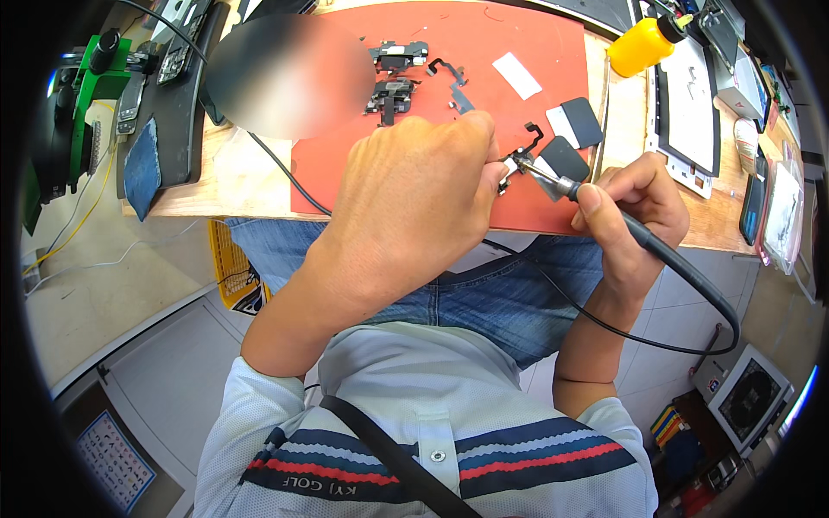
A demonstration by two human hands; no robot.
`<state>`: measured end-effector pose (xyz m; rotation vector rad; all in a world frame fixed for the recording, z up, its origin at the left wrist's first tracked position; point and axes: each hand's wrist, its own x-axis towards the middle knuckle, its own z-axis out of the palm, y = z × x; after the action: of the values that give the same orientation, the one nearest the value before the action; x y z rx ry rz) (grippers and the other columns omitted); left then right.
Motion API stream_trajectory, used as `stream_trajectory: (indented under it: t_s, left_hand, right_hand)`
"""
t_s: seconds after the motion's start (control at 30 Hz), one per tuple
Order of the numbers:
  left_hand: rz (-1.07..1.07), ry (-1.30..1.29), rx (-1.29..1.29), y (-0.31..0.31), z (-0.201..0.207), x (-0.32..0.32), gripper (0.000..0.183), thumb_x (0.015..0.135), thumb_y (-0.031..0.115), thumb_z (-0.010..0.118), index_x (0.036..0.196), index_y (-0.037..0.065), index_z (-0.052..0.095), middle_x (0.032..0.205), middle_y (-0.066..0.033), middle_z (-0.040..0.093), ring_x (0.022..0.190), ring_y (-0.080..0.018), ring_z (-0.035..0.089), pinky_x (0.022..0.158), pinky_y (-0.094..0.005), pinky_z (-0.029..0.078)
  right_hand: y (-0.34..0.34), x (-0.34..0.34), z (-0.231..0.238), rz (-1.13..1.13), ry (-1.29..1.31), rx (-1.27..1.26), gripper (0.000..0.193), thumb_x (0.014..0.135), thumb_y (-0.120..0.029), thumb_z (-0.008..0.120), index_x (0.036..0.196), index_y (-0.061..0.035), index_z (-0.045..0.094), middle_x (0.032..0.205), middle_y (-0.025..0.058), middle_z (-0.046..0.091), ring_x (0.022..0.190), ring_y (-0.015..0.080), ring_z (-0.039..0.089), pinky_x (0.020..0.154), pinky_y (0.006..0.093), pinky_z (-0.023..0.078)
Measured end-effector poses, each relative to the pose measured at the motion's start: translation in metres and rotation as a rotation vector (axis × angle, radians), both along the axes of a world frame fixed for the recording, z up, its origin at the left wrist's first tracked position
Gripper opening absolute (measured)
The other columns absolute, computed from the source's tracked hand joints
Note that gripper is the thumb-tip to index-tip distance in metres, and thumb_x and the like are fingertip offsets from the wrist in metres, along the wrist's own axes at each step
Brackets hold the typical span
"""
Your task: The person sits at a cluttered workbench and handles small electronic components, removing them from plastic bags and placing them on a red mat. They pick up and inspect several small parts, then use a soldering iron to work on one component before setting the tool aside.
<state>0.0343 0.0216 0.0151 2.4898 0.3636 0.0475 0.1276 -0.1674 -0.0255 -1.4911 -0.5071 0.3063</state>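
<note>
My right hand (635, 207) grips a soldering iron (566, 186) with a black handle. Its metal tip points left and meets a small dark flex cable part (516, 164) near the mat's front edge. From the left, my left hand (414, 186) is closed, its thumb and finger pinched at that part's left edge. The back of the hand hides what those fingers hold. Beside the iron's tip lie a dark rounded piece (563, 158) and a silvery piece. Farther back rest a grey-and-black flex cable (458, 84) and dark phone modules (399, 57).
A red mat (553, 43) covers the wooden bench. On it lie a white strip (518, 76) and dark flat pieces (583, 121). A yellow bottle (641, 47) stands back right. A green-framed device (99, 69) is far left. The iron's black cord (734, 315) loops right. One mat area is blurred.
</note>
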Motion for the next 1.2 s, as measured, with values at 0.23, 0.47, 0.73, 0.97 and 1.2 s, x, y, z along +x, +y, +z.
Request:
stream_trajectory:
  t_s: [0.23,0.47,0.73,0.97,1.2]
  left_hand:
    - [0.003,0.015,0.015,-0.0006,0.0003,0.0002,0.011,0.090,0.015,0.072,0.085,0.007,0.065,0.053,-0.0046,0.055,0.047,-0.0210,0.055,0.048,-0.0364,0.038]
    - [0.002,-0.013,0.044,0.0003,-0.0024,0.0027,0.012,0.089,0.015,0.072,0.085,0.008,0.064,0.052,-0.0049,0.054,0.046,-0.0222,0.054,0.047,-0.0367,0.037]
    - [-0.006,-0.062,0.080,-0.0034,-0.0047,0.0014,0.014,0.089,0.016,0.073,0.084,0.008,0.062,0.049,-0.0042,0.049,0.043,-0.0227,0.051,0.046,-0.0376,0.035]
    - [0.007,-0.048,0.101,-0.0046,-0.0041,0.0008,0.012,0.088,0.016,0.073,0.085,0.009,0.064,0.050,-0.0044,0.051,0.046,-0.0236,0.055,0.047,-0.0372,0.037]
    - [0.013,-0.039,0.111,-0.0051,-0.0035,0.0007,0.012,0.088,0.017,0.073,0.085,0.009,0.064,0.049,-0.0041,0.051,0.045,-0.0235,0.055,0.046,-0.0372,0.037]
  right_hand:
    - [-0.0004,0.0012,-0.0013,0.002,-0.011,-0.005,0.019,0.083,-0.002,0.077,0.080,-0.0025,0.058,0.067,0.0027,0.061,0.056,0.0026,0.054,0.052,0.0149,0.039]
    - [0.0028,0.0037,-0.0017,-0.012,-0.024,-0.005,0.021,0.082,-0.001,0.077,0.080,-0.0027,0.057,0.066,0.0027,0.061,0.055,0.0026,0.053,0.051,0.0160,0.038]
    - [-0.0044,0.0047,-0.0097,0.004,-0.048,0.134,0.023,0.084,0.002,0.073,0.078,-0.0035,0.051,0.064,0.0031,0.059,0.054,0.0046,0.050,0.051,0.0188,0.038]
    - [-0.0038,0.0040,-0.0085,0.002,-0.056,0.071,0.024,0.083,0.000,0.076,0.078,-0.0045,0.053,0.065,0.0019,0.059,0.056,0.0032,0.049,0.053,0.0176,0.037]
    - [-0.0040,0.0033,-0.0096,-0.030,-0.070,0.025,0.023,0.082,-0.003,0.078,0.077,-0.0053,0.056,0.069,0.0004,0.059,0.057,0.0017,0.049,0.054,0.0163,0.036]
